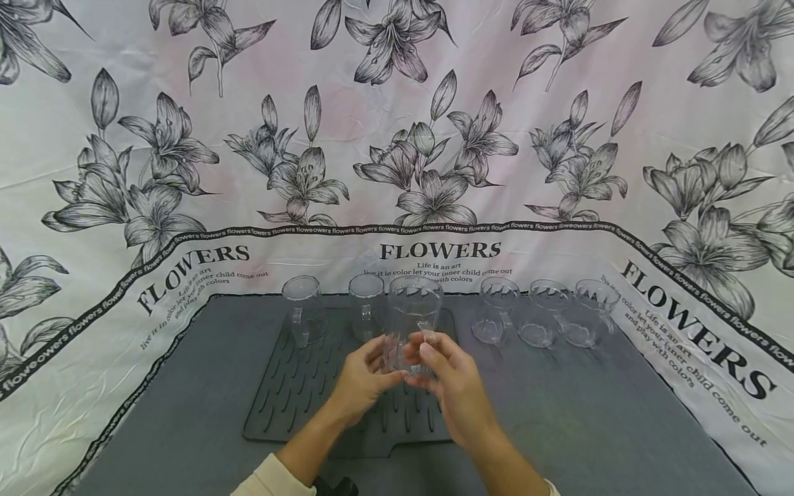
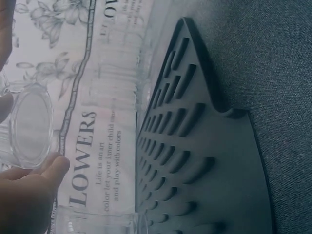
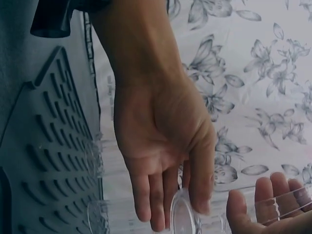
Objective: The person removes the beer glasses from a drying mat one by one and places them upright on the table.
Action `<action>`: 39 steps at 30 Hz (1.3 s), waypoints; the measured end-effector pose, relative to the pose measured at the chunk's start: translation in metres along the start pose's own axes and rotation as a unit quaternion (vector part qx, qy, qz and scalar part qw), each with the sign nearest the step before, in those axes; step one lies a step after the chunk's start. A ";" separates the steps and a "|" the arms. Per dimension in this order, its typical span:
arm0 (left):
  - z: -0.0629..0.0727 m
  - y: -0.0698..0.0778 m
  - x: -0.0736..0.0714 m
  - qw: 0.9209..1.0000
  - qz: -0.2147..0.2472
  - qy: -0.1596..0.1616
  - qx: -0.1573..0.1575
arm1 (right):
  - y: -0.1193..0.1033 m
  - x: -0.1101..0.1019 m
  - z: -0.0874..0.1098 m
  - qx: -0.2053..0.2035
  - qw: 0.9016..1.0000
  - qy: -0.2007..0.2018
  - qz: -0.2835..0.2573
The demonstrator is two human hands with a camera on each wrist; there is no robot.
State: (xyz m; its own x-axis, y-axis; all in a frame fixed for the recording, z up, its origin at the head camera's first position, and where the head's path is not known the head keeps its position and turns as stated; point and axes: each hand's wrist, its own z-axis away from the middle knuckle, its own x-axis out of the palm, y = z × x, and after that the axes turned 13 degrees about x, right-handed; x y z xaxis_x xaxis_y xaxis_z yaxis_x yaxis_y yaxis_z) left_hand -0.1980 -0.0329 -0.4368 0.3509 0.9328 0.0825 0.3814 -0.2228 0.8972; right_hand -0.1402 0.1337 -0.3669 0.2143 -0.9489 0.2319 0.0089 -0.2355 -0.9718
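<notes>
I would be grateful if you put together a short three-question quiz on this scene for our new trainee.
1. Count: in the head view, how many glass mugs stand to the right of the ridged mat?

2. True or false: the left hand and the right hand are both on the held mug.

3. Multiple choice: what are the two leftmost mugs standing on?
a) a white plate
b) the ridged mat
c) a wooden shelf

Key: 1. Three. 2. True. 3. b.
</notes>
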 end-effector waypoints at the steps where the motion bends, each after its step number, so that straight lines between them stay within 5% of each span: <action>1: 0.000 0.000 0.000 1.000 -0.003 -0.001 0.001 | 0.001 0.001 0.000 0.002 1.000 0.006 0.000; 12: 0.003 0.000 -0.004 0.999 -0.046 -0.008 0.015 | 0.007 0.005 -0.002 -0.008 0.997 0.077 -0.011; 20: 0.022 0.002 -0.033 0.991 -0.133 0.020 0.009 | 0.004 -0.007 0.000 -0.036 0.995 0.083 0.028; 34: 0.055 0.014 -0.091 0.957 -0.285 0.044 -0.023 | 0.002 -0.027 0.013 -0.063 0.990 0.098 0.073; 39: 0.068 0.017 -0.110 0.934 -0.348 0.058 -0.059 | 0.003 -0.036 0.016 -0.084 0.986 0.114 0.085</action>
State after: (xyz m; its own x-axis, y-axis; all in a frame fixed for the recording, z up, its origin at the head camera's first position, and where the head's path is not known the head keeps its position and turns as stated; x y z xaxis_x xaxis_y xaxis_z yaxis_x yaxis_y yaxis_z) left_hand -0.1725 -0.1584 -0.4602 -0.0437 0.8659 -0.4983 0.3835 0.4751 0.7920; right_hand -0.1323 0.1708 -0.3787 -0.0263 -0.9957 0.0888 -0.1743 -0.0829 -0.9812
